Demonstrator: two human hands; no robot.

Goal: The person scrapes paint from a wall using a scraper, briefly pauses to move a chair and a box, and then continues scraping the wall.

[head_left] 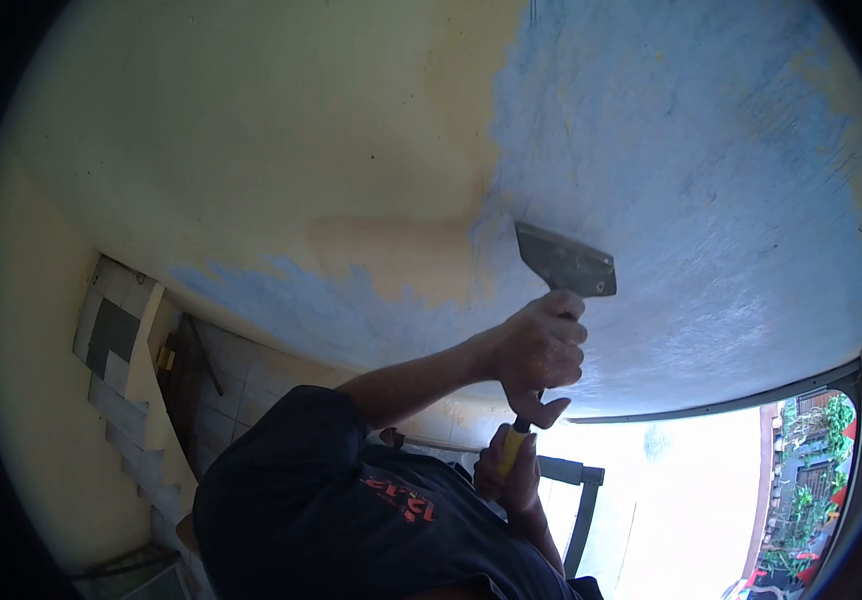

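My left hand (541,350) reaches up from the left with its fingers curled around the neck of a wide-bladed scraper (566,262), its thumb sticking out below. Below it, my right hand (508,470) is closed around the scraper's yellow handle. The flat grey blade lies close to a wall surface (681,180) with blue patches; whether its edge touches cannot be told. To the left of the blade, cream paint (281,120) meets the blue in a ragged border. My dark shirt (321,500) with red print fills the lower part of the view.
Tiled steps (131,420) show at the left beside a plain wall (31,400). A bright opening (681,500) is at the lower right, with green plants (811,500) beyond. A dark frame (583,510) stands close to my right arm.
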